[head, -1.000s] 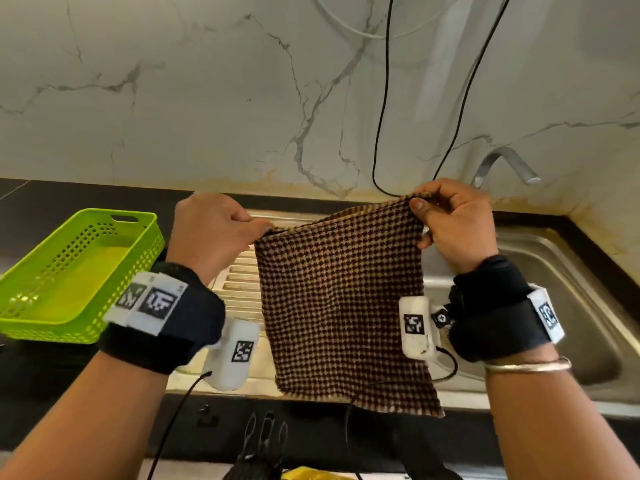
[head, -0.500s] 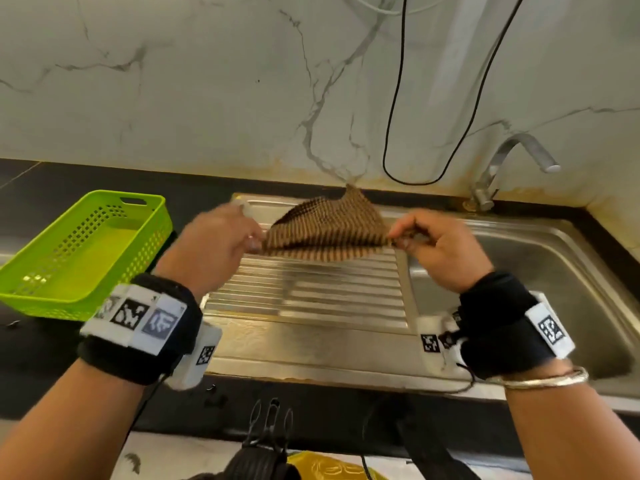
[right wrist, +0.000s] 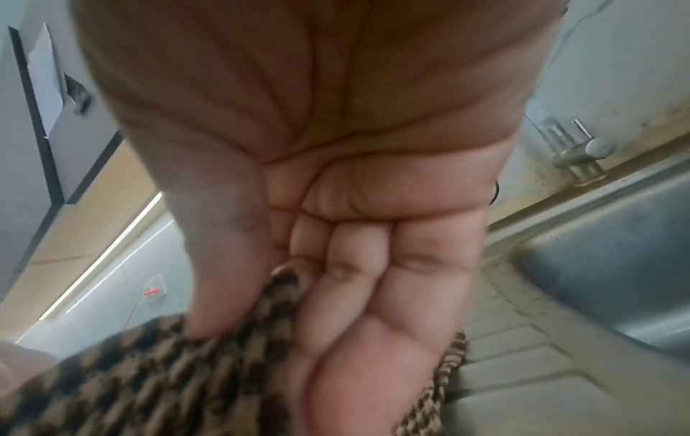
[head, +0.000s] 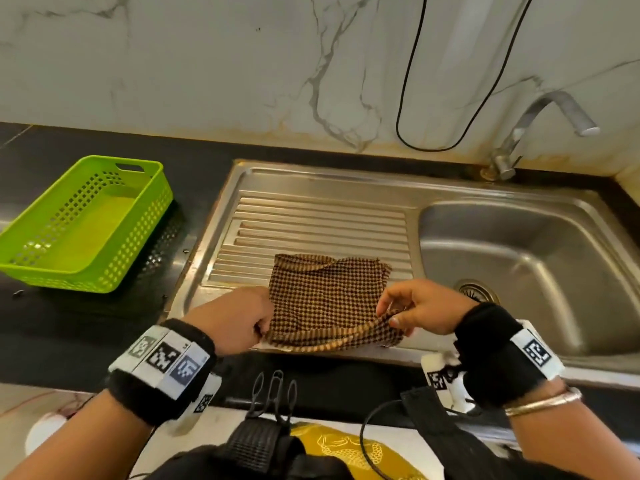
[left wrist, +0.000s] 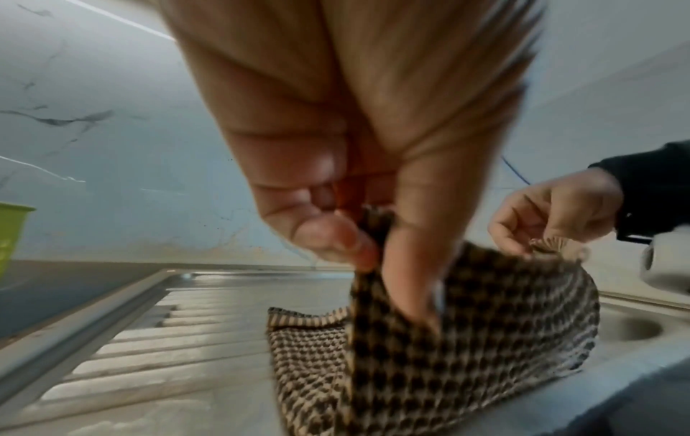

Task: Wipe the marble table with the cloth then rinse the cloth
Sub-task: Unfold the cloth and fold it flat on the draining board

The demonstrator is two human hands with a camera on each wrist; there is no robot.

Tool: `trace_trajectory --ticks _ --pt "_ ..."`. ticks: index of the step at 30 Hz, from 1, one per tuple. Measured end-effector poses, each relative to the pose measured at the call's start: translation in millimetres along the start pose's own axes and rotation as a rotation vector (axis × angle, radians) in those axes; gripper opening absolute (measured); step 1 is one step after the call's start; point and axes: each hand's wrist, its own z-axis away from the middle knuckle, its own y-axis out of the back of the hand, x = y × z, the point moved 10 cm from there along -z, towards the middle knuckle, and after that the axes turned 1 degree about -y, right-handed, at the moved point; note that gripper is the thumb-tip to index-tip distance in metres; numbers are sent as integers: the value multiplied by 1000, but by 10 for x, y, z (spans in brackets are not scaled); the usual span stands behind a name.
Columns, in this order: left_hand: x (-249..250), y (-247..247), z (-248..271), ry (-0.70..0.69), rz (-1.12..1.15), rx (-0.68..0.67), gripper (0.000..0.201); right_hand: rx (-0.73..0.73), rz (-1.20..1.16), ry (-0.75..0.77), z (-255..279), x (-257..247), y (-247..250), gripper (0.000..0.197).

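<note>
Two hands hold one checked brown-and-tan cloth (head: 325,299) over the ribbed drainboard (head: 311,233) of the stainless steel sink (head: 512,271). The cloth's far part lies on the drainboard, near the front edge of the sink unit; its near edge is lifted slightly and folded back toward the person.

Left hand (head: 232,320): grip closed on the cloth's near-left corner. In the left wrist view the thumb and a finger (left wrist: 407,265) pinch the fabric (left wrist: 448,339) between them, with the cloth draping down from the pinch onto the steel.

Right hand (head: 422,310): grip closed on the near-right corner. The right wrist view shows the thumb and curled fingers (right wrist: 358,265) clamping the fabric (right wrist: 149,383); the image is blurred, finer detail not readable.

Sink basin (head: 540,265) sits to the right of the drainboard, drain (head: 476,289) just beyond the right hand. Tap (head: 540,123) stands at the sink's back right corner, spout angled over the basin.

Green perforated plastic basket (head: 86,223) rests on the black worktop (head: 69,323) to the left of the sink, well apart from the cloth. White marble wall (head: 207,64) behind, with a black cable (head: 408,98) hanging in a loop against it. Both wrists carry black bands with printed marker tags.
</note>
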Motion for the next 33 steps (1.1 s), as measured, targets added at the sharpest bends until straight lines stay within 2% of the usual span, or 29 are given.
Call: trace_trajectory --ticks 3,5,7,9,11,14,16,18,20,22,25,26,28,30,33 --pt "-157 214 -145 53 123 92 22 53 18 -46 -111 74 136 21" --pt "-327 357 -277 126 232 176 25 215 31 -57 -216 112 375 22" --pt "-497 454 -423 229 282 276 7 401 83 -104 -340 182 625 22" --pt "-569 381 -584 315 248 262 39 473 182 -184 -465 231 719 31" --pt "-473 299 -700 313 179 243 61 463 289 -236 -551 242 670 47" --pt "-199 102 -767 190 116 220 55 432 370 -179 -555 147 424 50" --pt "-110 -199 -765 153 15 82 58 260 415 -164 -577 196 73 51" --pt "-107 -435 -729 147 -92 -30 65 130 503 -203 -552 308 -190 67" --pt "-127 -409 -708 156 -128 28 70 153 560 -233 -500 340 -233 81" --pt "-147 -331 -713 163 -115 103 74 168 582 -222 -461 301 -268 86" --pt "-146 -569 -738 181 -173 -102 70 -34 592 -276 -462 381 -528 87" --pt "-135 -616 -750 185 -223 -119 66 -60 592 -300 -465 405 -566 86" --pt "-62 -559 -803 160 -320 -59 59 -15 619 -309 -503 370 -518 79" --pt "40 -479 -860 96 -351 6 52 96 650 -254 -552 228 -419 65" --pt "70 -421 -897 42 -320 -30 49 155 657 -170 -639 79 -389 61"
